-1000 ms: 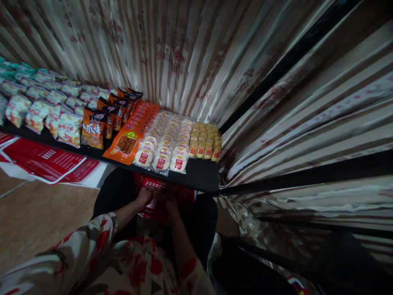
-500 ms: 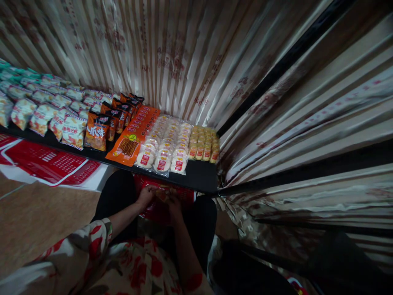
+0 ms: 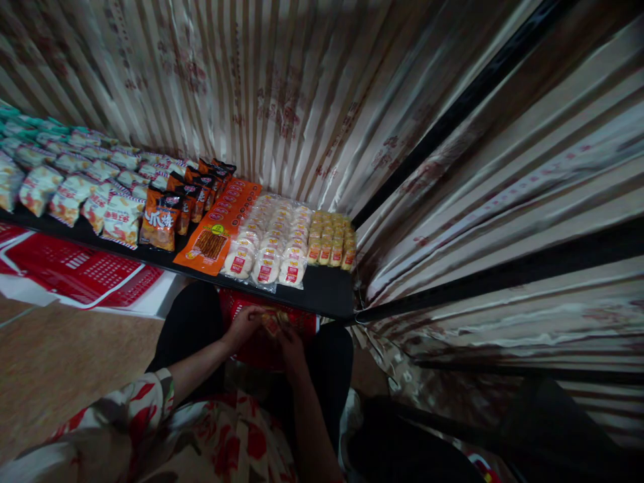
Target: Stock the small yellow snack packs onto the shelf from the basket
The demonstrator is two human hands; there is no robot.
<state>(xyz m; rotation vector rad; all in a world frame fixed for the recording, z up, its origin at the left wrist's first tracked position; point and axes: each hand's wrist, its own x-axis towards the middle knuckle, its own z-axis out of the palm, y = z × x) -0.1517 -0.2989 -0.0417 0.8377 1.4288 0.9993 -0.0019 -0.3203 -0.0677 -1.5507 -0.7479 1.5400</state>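
Teal bags: at the far left end of the row (image 3: 15,127), cut off by the edge of my view, so I can't count them.
White bags: several rows deep (image 3: 121,218), the back ones half hidden behind the front; nothing there has moved in the last second.
Red printed sheet: below the shelf (image 3: 80,265), its far side cut off.
Orange-and-black bags: standing one behind another (image 3: 159,221), just left of the flat orange packet (image 3: 206,245), unchanged.
Left hand: fingers bent in (image 3: 245,325), pinching the left end of a yellowish packet (image 3: 272,325); a second ago the two hands sat closer together and what they had was barely visible.
Yellowish packet: held between both hands over the lap, just below the shelf's front edge; it shows more plainly than before, but the dimness hides whether it is one piece or more.
White round packs: three columns on the shelf (image 3: 266,265), just as they were.
Right hand: nearly closed, thumb and fingers on the packet's right end (image 3: 292,341); shadow blurs the single fingers.
Small yellow packs: four columns near the right end (image 3: 327,248) of the black shelf (image 3: 322,283), same as before.
Curtain: striped folds behind everything (image 3: 302,100), sinking into darkness at lower right.
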